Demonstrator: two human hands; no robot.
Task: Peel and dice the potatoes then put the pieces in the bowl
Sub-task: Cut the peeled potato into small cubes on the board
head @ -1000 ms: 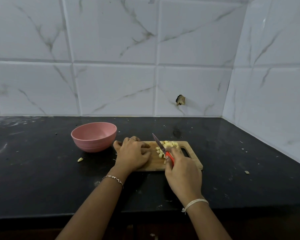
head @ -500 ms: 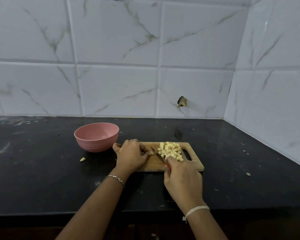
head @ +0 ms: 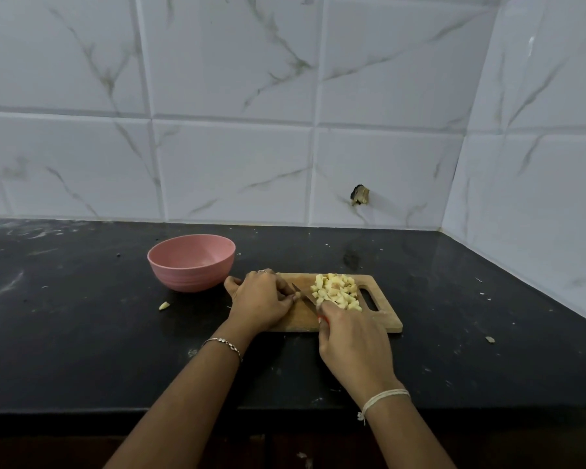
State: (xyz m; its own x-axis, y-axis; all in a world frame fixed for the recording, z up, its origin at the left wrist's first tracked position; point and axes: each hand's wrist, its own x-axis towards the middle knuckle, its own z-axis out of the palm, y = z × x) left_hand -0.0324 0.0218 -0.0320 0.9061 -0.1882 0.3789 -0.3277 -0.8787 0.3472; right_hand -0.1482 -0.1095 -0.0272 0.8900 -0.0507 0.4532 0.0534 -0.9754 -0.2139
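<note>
On the black counter (head: 82, 333), midway between its front and back edges, I count one cutting board (head: 383, 319), one knife (head: 303, 296), one pink bowl (head: 191, 262), one heap of potato dice (head: 337, 294) and one stray piece (head: 164, 305). White marbled tiles (head: 217, 96) line the corner. The left hand (head: 259, 302) pinches a potato bit (head: 297, 295) with curled fingers. The right hand (head: 352, 343) grips the knife, touching the heap.

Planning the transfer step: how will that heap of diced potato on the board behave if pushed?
The potato heap is loose small cubes, so it would probably scatter rather than slide as one; a stray piece already lies on the counter. The cut faces look pale and fresh, so cubes may cling to the knife.
</note>
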